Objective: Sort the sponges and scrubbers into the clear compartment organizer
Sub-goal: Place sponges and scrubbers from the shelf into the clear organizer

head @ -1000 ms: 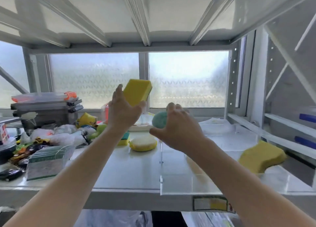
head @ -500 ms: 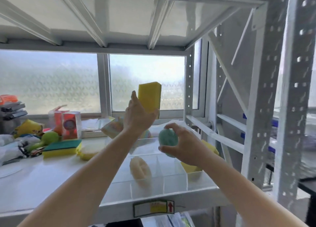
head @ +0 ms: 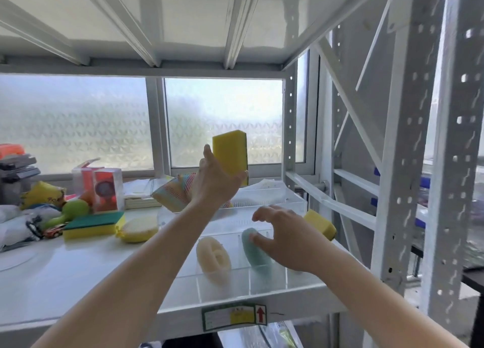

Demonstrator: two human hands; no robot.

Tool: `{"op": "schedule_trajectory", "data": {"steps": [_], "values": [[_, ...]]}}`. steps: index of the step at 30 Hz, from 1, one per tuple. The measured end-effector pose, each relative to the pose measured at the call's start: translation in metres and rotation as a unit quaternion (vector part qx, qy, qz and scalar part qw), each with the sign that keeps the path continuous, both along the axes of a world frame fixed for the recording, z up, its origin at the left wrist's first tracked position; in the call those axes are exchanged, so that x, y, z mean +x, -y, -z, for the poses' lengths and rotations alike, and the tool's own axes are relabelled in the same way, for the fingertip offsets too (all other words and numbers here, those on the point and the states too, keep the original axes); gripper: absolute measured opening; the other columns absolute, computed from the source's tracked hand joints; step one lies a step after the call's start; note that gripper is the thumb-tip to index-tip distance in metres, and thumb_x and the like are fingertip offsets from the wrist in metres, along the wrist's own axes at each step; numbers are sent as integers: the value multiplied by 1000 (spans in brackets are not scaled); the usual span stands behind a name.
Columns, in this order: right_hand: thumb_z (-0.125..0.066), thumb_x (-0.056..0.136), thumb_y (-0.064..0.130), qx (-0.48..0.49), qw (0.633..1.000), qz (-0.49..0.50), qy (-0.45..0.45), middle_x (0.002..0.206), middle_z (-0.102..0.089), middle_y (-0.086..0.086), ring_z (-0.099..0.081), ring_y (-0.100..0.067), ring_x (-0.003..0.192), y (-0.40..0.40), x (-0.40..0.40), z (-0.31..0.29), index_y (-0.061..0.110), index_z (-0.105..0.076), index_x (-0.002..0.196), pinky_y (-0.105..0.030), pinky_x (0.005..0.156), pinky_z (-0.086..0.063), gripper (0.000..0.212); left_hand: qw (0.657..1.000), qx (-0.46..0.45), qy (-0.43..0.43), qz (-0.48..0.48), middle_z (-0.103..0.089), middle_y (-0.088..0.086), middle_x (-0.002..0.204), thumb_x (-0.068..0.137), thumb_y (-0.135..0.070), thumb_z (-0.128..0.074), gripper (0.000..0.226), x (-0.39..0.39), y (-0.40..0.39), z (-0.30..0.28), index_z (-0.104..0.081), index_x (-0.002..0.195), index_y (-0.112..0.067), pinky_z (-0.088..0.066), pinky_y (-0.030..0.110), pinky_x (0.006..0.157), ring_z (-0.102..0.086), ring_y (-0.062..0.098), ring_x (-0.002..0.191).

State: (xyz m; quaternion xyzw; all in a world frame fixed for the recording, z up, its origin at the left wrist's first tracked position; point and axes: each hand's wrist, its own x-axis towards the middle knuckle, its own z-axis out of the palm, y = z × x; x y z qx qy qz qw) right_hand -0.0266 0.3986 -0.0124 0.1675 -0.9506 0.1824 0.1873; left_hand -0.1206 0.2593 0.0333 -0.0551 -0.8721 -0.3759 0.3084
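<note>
Frosted window behind white shelf (head: 78,271). Unsorted: green-yellow sponge (head: 91,226), yellow scrubber (head: 138,230). My left hand (head: 214,185) pinched yellow sponge (head: 230,155) aloft. Organizer (head: 262,277) held cream scrubber (head: 213,256), teal scrubber (head: 255,250); right hand (head: 285,237) spread above it. Roughly half-sorted, I judged.

The scene is brightly backlit by the frosted window (head: 78,122); detail there is washed out, edges are bent by wide-angle distortion, and slight softness is seen throughout.
</note>
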Motion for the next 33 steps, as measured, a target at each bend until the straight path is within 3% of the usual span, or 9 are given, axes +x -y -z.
{"op": "schedule_trajectory", "data": {"steps": [4, 8, 12, 15, 18, 22, 29, 33], "values": [[-53, 87, 36, 86, 992, 88, -15, 129, -56, -3, -58, -23, 110, -7, 4, -17, 19, -51, 126, -34, 88, -48, 42, 1000, -17, 15, -9, -47, 15, 134, 74, -47, -70, 104, -4, -5, -1, -5, 148, -14, -47, 46, 89, -53, 36, 116], [-53, 87, 35, 157, 977, 143, 21, 129, -55, -5, -56, -25, 114, -12, 4, -29, 18, -50, 128, -36, 90, -46, 44, 999, -31, 43, -8, -45, 15, 136, 73, -49, -71, 111, -7, -17, -1, 0, 149, -13, -43, 40, 81, -52, 34, 119], [-54, 87, 34, 170, 972, 160, 34, 130, -53, -5, -54, -24, 116, -19, 4, -30, 18, -50, 127, -35, 90, -45, 44, 994, -67, 80, -9, -45, 16, 138, 69, -53, -72, 122, -12, -36, 1, 9, 150, -12, -45, 41, 87, -51, 34, 121], [-54, 88, 35, 175, 970, 165, 41, 131, -53, -6, -54, -25, 116, -23, 6, -27, 17, -49, 129, -35, 89, -44, 45, 987, -115, 111, -11, -43, 16, 141, 69, -56, -72, 127, -13, -56, 6, 15, 149, -10, -46, 38, 79, -54, 33, 118], [-52, 89, 33, 181, 969, 165, 43, 132, -52, -6, -52, -24, 119, -27, 6, -24, 16, -47, 131, -34, 89, -43, 46, 975, -163, 150, -19, -41, 18, 144, 65, -63, -71, 134, -17, -69, 13, 20, 148, -9, -47, 42, 91, -52, 33, 122], [-51, 89, 31, 174, 971, 163, 32, 132, -51, -7, -51, -25, 120, -26, 4, -21, 15, -46, 132, -35, 90, -44, 47, 963, -215, 161, -29, -53, 16, 134, 60, -75, -65, 138, -22, -73, 16, 15, 148, -4, -47, 40, 91, -53, 30, 122], [-54, 85, 36, 171, 975, 140, 32, 121, -57, -6, -55, -25, 110, -13, 5, -24, 17, -51, 123, -35, 84, -45, 43, 973, -200, 113, -28, -39, 24, 145, 62, -79, -57, 131, -6, -35, -7, 5, 149, -3, -41, 44, 104, -40, 37, 133], [-55, 86, 43, 182, 975, 121, 24, 121, -56, -6, -56, -25, 107, 8, 8, -33, 18, -51, 124, -33, 81, -43, 47, 981, -168, 74, -64, -36, 25, 145, 69, -72, -58, 117, 5, 22, -26, -6, 149, -6, -39, 45, 102, -38, 39, 132]]}}
